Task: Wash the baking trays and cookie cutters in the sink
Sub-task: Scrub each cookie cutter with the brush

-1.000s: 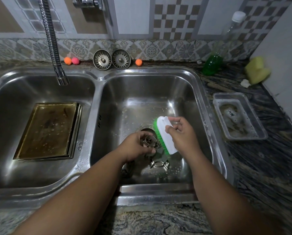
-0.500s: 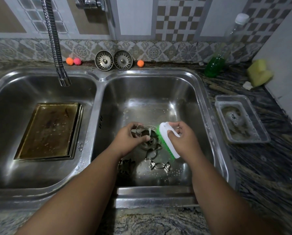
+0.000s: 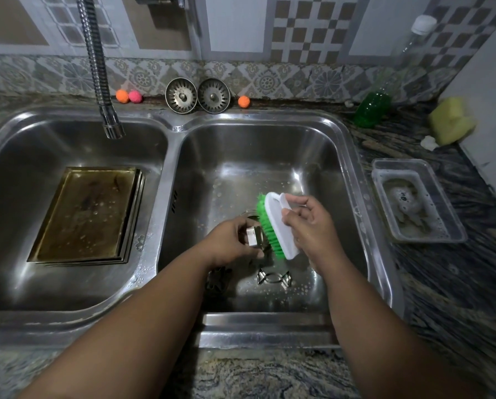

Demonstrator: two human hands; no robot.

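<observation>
Left grip curled round one cookie cutter over right basin; right grip clasps brush, bristles on it. Two more cutters on basin floor. Stacked trays in left basin

two bare forearms enter from the near edge: the left forearm and the right forearm, both uncovered along all the length in view. the left hand and the right hand are bare too. a few small wet glints sit on the right hand's back.
</observation>
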